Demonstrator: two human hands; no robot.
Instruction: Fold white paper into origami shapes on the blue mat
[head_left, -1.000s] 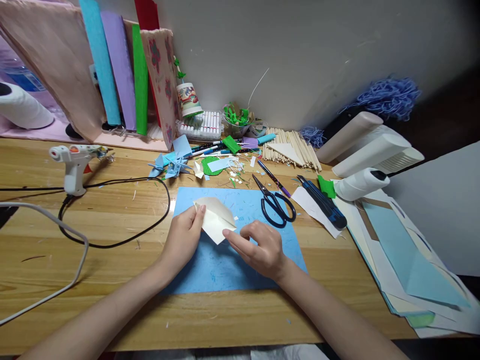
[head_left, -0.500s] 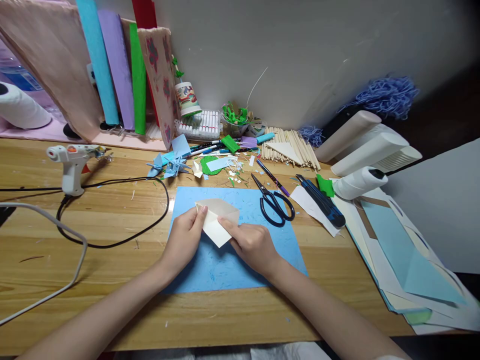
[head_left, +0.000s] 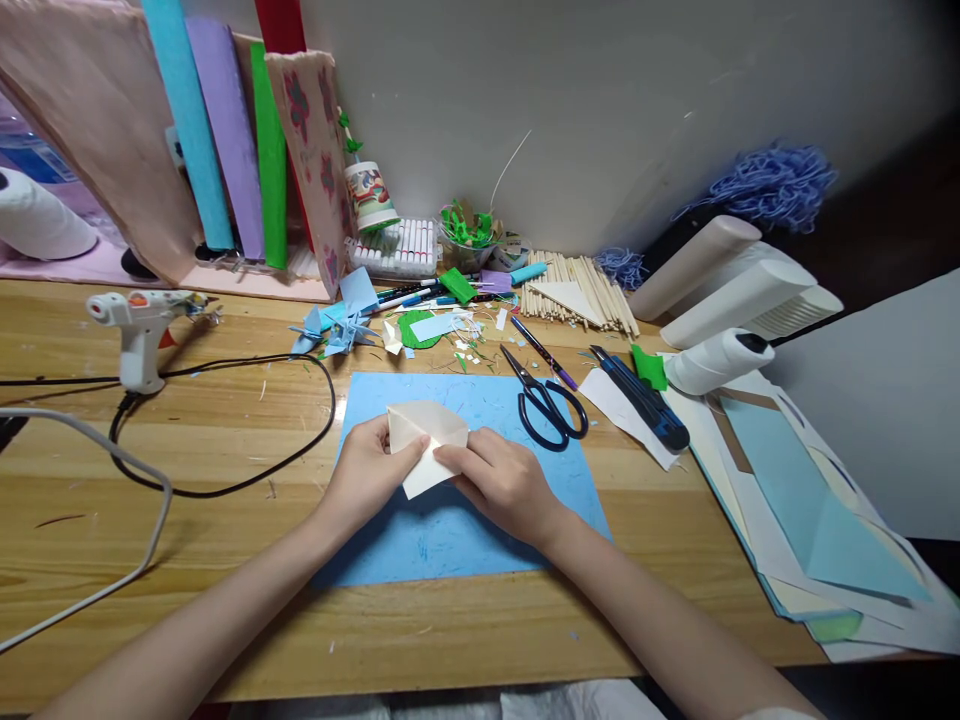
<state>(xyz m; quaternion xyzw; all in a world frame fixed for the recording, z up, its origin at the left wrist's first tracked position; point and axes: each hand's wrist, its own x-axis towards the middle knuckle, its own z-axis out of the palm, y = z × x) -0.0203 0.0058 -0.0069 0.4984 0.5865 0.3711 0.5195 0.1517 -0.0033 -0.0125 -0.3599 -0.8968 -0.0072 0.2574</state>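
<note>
both hands meet over a folded cream paper [head_left: 422, 440] that lies on a blue sheet [head_left: 465, 520] at the near middle of the wooden counter [head_left: 225, 470]. the left hand [head_left: 367, 475] pinches the paper's left edge, thumb on top and fingers curled under. the right hand [head_left: 506, 485] pinches its right side, fingertips [head_left: 450, 457] pressed onto the fold. the paper is tilted up a little at its far edge, its near corner pointing down toward the sheet.

just right of the paper, black-handled scissors [head_left: 546, 405] lie on the far right corner of the blue sheet, blades pointing far and left. right of those, a dark blue utility knife [head_left: 643, 410] rests on a white paper slip. further right sits a stack of pale and blue papers [head_left: 810, 510], with white rolls [head_left: 720, 300] beyond it.

on the far left of the counter a white glue gun [head_left: 139, 325] stands upright, its black cord [head_left: 247, 470] looping toward the sheet. against the wall, coloured paper rolls [head_left: 225, 150] lean, and a bundle of wooden sticks [head_left: 577, 290] lies beside paper scraps [head_left: 427, 325].
</note>
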